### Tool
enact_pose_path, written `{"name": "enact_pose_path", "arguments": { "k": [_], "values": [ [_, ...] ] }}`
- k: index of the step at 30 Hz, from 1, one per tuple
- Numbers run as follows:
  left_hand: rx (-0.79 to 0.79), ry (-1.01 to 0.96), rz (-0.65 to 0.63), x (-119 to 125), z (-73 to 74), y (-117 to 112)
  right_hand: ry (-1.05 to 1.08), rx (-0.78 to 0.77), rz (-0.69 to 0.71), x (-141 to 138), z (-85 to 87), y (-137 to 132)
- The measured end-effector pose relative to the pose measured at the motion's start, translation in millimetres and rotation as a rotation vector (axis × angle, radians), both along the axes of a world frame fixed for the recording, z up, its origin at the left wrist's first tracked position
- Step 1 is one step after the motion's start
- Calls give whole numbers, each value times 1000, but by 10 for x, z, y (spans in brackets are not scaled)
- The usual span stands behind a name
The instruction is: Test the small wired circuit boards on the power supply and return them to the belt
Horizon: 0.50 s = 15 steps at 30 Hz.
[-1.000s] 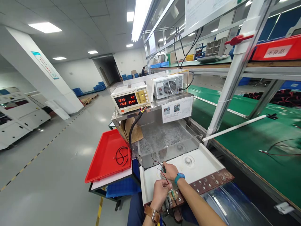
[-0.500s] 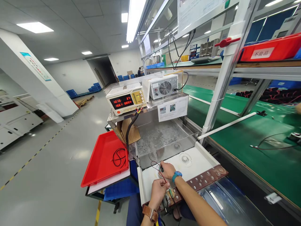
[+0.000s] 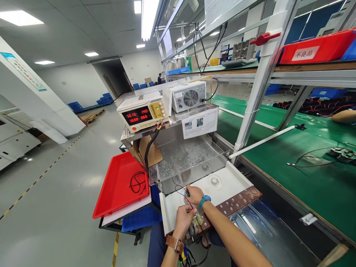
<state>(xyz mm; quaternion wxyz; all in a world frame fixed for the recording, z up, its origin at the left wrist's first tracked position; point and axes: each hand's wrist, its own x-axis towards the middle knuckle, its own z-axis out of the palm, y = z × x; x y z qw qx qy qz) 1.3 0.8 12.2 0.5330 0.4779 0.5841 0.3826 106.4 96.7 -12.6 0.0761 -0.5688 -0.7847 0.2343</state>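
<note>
My right hand (image 3: 194, 194), with a blue wristband, rests on a white tray (image 3: 236, 181) and pinches a small dark part with thin red and black wires (image 3: 180, 190) running from it. My left hand (image 3: 183, 218), with a brown watch strap, is closed on the wire end and a small green connector (image 3: 198, 219) over a brown strip with holes (image 3: 236, 203). A power supply (image 3: 141, 114) with red digits stands on the shelf above, its black cable (image 3: 148, 148) hanging down.
A red tray (image 3: 116, 187) holding a coiled black wire sits at left over blue bins. A fan-fronted unit (image 3: 189, 97) and a clear acrylic box (image 3: 191, 159) stand behind the white tray. The green conveyor belt (image 3: 306, 178) runs right, with wired parts and another person's hand (image 3: 345, 115).
The view has swung slightly right and down. Both hands keep their grip over the tray. The power supply readout has changed, and another person's hand has appeared at the far right.
</note>
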Motion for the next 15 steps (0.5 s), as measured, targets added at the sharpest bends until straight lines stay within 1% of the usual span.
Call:
{"name": "enact_pose_path", "arguments": {
  "k": [6,9,11,12,14,15],
  "values": [
    [-13,6,0,19,29,-12,8,11,10,0,34,-15],
    [9,-27,31,15,31,-16,77,63,-25,-29,87,-44],
    [47,-31,83,-2,35,-9,223,124,-122,0,133,-57],
    [63,-31,113,-13,42,-3,331,161,-202,54,161,-60],
    [67,-29,155,-30,73,7,592,249,-403,280,238,-59],
    [61,-25,173,-34,94,9,728,305,-512,464,290,-61]
  ]
}}
